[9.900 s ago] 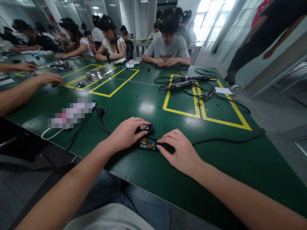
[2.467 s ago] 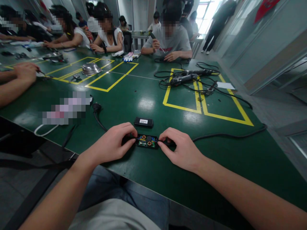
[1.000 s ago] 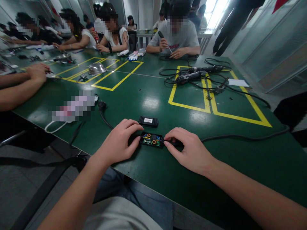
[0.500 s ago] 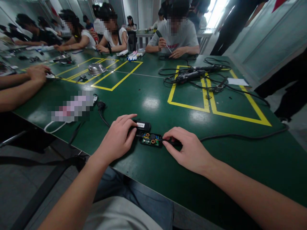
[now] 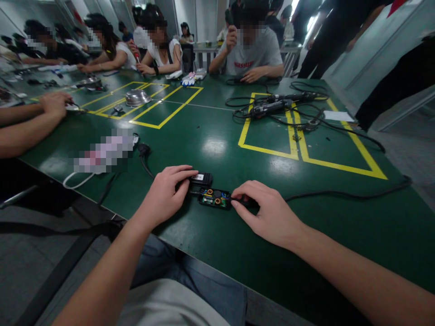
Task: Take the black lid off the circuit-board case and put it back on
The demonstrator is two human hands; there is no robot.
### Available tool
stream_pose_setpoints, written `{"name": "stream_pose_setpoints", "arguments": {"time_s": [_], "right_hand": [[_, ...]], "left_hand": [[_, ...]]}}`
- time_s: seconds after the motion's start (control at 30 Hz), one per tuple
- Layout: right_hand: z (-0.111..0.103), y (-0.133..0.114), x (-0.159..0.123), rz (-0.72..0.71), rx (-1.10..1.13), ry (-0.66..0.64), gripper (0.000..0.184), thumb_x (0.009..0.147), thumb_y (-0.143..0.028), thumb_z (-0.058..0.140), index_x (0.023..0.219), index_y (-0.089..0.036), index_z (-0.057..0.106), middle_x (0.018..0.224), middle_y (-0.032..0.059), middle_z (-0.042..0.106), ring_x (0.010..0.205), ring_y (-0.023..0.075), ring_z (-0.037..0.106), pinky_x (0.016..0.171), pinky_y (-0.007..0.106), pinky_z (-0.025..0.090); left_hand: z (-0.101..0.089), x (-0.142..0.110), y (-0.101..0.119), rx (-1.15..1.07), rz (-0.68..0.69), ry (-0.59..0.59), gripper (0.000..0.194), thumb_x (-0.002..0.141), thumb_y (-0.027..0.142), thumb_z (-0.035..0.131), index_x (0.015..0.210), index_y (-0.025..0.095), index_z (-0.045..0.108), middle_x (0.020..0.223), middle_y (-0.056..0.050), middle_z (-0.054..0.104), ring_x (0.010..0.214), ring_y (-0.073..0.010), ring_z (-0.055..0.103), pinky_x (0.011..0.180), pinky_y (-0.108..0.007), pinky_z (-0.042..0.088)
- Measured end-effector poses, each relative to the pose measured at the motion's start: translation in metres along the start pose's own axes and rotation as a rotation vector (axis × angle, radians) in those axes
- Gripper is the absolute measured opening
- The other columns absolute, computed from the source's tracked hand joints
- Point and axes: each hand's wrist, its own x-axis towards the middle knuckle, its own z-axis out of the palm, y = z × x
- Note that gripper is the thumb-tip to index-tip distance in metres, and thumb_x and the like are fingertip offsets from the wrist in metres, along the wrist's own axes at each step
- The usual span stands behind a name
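An opened small black case lies on the green table, its green circuit board with copper-wound coils facing up. Just behind it is the black cover with a white label. My left hand is closed at the cover's left end, index fingertip on it and thumb bent in front; its other fingers are partly hidden. A dark lead runs from beneath this hand to the case. At the case's right end, my right hand pinches the black cable between thumb and fingers.
A plug and a blurred-out pale object lie left. Black corded tools and tangled cables rest at back right, by yellow tape rectangles. A metal bowl sits farther back. Co-workers' hands are at the left edge.
My left hand has drawn back slightly left, and its thumb has moved in from the label side. The cover shifts a little left. My right hand stays put. The person opposite raises a hand.
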Motion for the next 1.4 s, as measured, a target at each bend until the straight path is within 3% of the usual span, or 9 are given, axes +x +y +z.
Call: {"name": "stream_pose_setpoints", "arguments": {"time_s": [0.23, 0.43, 0.73, 0.97, 1.23, 1.4], "right_hand": [[-0.002, -0.001, 0.000, 0.009, 0.007, -0.003, 0.009, 0.099, -0.015, 0.066, 0.100, -0.022, 0.070, 0.087, 0.0038, 0.073, 0.080, 0.0217, 0.069, 0.073, 0.035, 0.055], [-0.002, -0.001, 0.000, 0.024, 0.016, -0.018, 0.008, 0.100, -0.017, 0.064, 0.100, -0.022, 0.071, 0.089, 0.0049, 0.074, 0.081, 0.0224, 0.069, 0.075, 0.037, 0.057], [-0.001, -0.001, 0.001, 0.037, 0.017, -0.019, 0.008, 0.100, -0.017, 0.064, 0.100, -0.022, 0.070, 0.088, 0.0052, 0.074, 0.082, 0.0227, 0.069, 0.075, 0.037, 0.057], [0.001, 0.000, -0.001, 0.072, 0.034, -0.012, 0.010, 0.098, -0.018, 0.066, 0.106, -0.023, 0.068, 0.091, 0.0041, 0.073, 0.081, 0.0218, 0.069, 0.077, 0.036, 0.057], [0.000, -0.003, -0.002, 0.126, 0.051, -0.033, 0.041, 0.089, -0.025, 0.079, 0.125, -0.027, 0.060, 0.096, 0.0015, 0.073, 0.082, 0.0220, 0.067, 0.077, 0.037, 0.057], [-0.001, -0.005, -0.001, 0.129, 0.053, -0.048, 0.045, 0.088, -0.025, 0.080, 0.128, -0.027, 0.058, 0.096, 0.0013, 0.073, 0.082, 0.0215, 0.066, 0.077, 0.038, 0.057]], "left_hand": [[-0.002, 0.001, -0.003, -0.019, -0.156, 0.077, 0.034, 0.096, 0.039, 0.069, 0.122, 0.023, 0.084, 0.128, -0.009, 0.082, 0.121, -0.0317, 0.072, 0.112, -0.049, 0.057], [-0.002, 0.000, -0.011, -0.051, -0.156, 0.092, 0.028, 0.096, 0.040, 0.074, 0.117, 0.025, 0.083, 0.119, -0.008, 0.083, 0.111, -0.0317, 0.074, 0.103, -0.049, 0.059], [-0.003, -0.002, -0.005, -0.056, -0.060, 0.170, 0.026, 0.100, 0.038, 0.071, 0.118, 0.022, 0.080, 0.118, -0.009, 0.080, 0.106, -0.0279, 0.073, 0.096, -0.044, 0.060], [-0.006, -0.007, 0.002, -0.172, 0.149, 0.157, 0.024, 0.105, 0.036, 0.070, 0.121, 0.021, 0.080, 0.122, -0.011, 0.081, 0.111, -0.0265, 0.075, 0.102, -0.042, 0.062], [-0.004, -0.012, 0.006, -0.111, 0.333, 0.126, 0.020, 0.109, 0.033, 0.068, 0.121, 0.022, 0.080, 0.126, -0.012, 0.081, 0.112, -0.0250, 0.077, 0.103, -0.040, 0.064], [-0.001, -0.013, 0.006, -0.094, 0.403, 0.100, 0.020, 0.110, 0.030, 0.066, 0.124, 0.021, 0.079, 0.126, -0.013, 0.082, 0.114, -0.0246, 0.077, 0.102, -0.039, 0.064]]}}
